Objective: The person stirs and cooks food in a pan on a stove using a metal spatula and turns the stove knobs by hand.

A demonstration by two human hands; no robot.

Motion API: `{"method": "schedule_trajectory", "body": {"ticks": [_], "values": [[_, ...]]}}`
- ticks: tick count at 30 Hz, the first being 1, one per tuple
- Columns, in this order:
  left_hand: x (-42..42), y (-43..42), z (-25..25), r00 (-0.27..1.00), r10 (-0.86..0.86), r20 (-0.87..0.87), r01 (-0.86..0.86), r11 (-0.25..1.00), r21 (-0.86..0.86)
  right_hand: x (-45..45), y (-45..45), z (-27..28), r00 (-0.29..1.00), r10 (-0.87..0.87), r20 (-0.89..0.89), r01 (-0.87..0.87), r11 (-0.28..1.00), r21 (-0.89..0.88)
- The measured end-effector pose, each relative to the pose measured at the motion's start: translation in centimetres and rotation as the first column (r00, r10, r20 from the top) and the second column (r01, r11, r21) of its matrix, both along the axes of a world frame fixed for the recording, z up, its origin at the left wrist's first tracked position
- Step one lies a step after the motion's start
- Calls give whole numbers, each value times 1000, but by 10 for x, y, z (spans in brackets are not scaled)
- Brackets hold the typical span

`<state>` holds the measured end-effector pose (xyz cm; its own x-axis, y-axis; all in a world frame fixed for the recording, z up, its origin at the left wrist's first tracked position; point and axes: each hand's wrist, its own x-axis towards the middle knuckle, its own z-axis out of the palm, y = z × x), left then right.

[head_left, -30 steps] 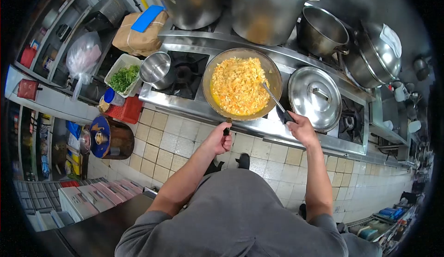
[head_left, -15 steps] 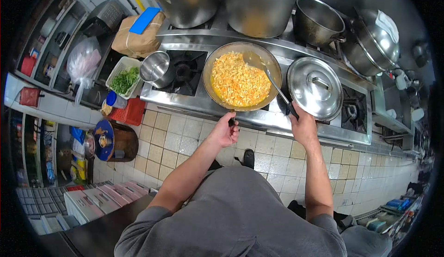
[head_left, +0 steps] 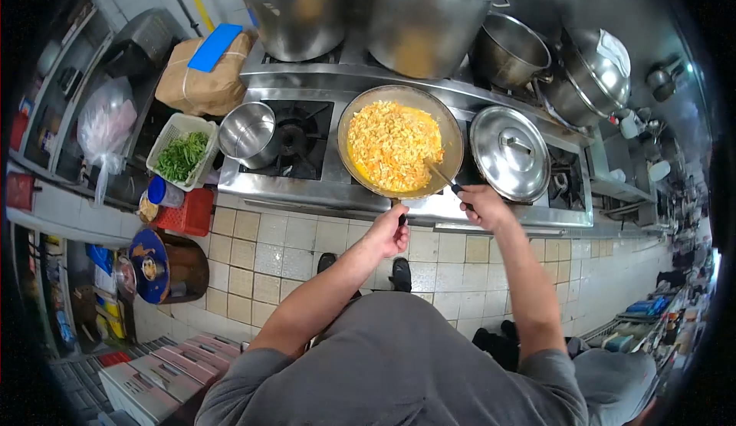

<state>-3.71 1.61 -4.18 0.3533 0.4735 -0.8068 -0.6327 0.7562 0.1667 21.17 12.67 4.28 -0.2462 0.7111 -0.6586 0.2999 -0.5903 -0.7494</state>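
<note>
Head view: pan (head_left: 354,167) (food inside) beyond left hand (head_left: 389,234)

Two bare hands (head_left: 389,234) (head_left: 484,207), one wide round metal pan (head_left: 451,123), one long utensil with a black handle (head_left: 444,178), two tall lidded steel stockpots (head_left: 295,23) (head_left: 428,27), one small silver saucepan (head_left: 247,132) and one red plastic crate (head_left: 198,214) are in view.
</note>
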Motion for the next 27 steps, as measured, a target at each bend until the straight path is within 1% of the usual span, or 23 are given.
{"method": "schedule_trajectory", "body": {"ticks": [2, 4, 6, 8, 10, 12, 13, 14, 16, 17, 18, 19, 20, 21, 22, 23, 24, 25, 26, 27], "values": [[-5, -1, -1, 1000, 3, 7, -3, 1000, -4, -1, -18, -27, 981, -178, -79, 178, 984, -16], [-10, -1, -3, 1000, 3, -5, -3, 1000, 6, -1, -35, -31, 968, -209, -139, 208, 978, -21], [-15, 1, -6, 998, -51, -24, 51, 998, 30, 7, -45, -28, 968, -192, -159, 196, 981, 5], [-14, 3, 1, 998, -48, -51, 50, 998, 32, 15, -54, -5, 982, -145, -121, 152, 987, 50], [-9, 4, 2, 996, -52, -70, 54, 998, 24, 22, -59, 10, 985, -138, -106, 147, 986, 77], [-1, 8, -3, 996, -62, -60, 62, 998, 8, 29, -62, 21, 995, -73, -61, 82, 983, 165], [2, 7, -9, 996, -68, -63, 68, 998, 4, 28, -64, 25, 997, -69, -24, 73, 972, 222], [3, 7, -13, 997, -66, -40, 66, 998, 9, 25, -65, 31, 997, -76, -25, 79, 972, 219], [2, 7, -14, 998, -66, -19, 66, 998, 18, 16, -62, 41, 998, -15, 65, -8, 941, 338], [-1, 3, -15, 994, -87, -59, 90, 994, 54, 13, -61, 40, 991, -2, 130, -49, 919, 390], [-6, 0, -11, 989, -108, -101, 117, 989, 87, 11, -58, 36, 992, -7, 126, -43, 920, 391], [-12, 1, -8, 980, -150, -130, 163, 982, 99, 7, -57, 29, 975, 29, 221, -145, 836, 530], [-12, -4, -7, 979, -157, -131, 169, 982, 89, 4, -61, 23, 946, 47, 321, -253, 727, 638], [-12, -7, -3, 979, -147, -139, 158, 985, 74, -6, -70, 38, 930, 6, 369, -269, 694, 668], [-14, -4, 0, 980, -132, -150, 143, 987, 67, -8, -72, 43, 930, 6, 368, -270, 691, 671], [-15, -3, 1, 980, -131, -153, 143, 987, 71, -8, -75, 46, 899, 0, 437, -313, 698, 644], [-13, -4, 1, 987, -88, -133, 97, 993, 61, -8, -79, 47, 863, -6, 506, -353, 709, 611], [-10, -7, 0, 993, -44, -109, 49, 998, 46, -5, -79, 39, 860, -53, 507, -337, 689, 642], [-5, -10, -2, 994, -41, -104, 46, 998, 43, -1, -77, 36, 858, -48, 512, -342, 690, 638], [0, -11, 3, 995, 35, -98, -31, 999, 37, 3, -74, 36, 840, -103, 533, -368, 613, 699]]}}
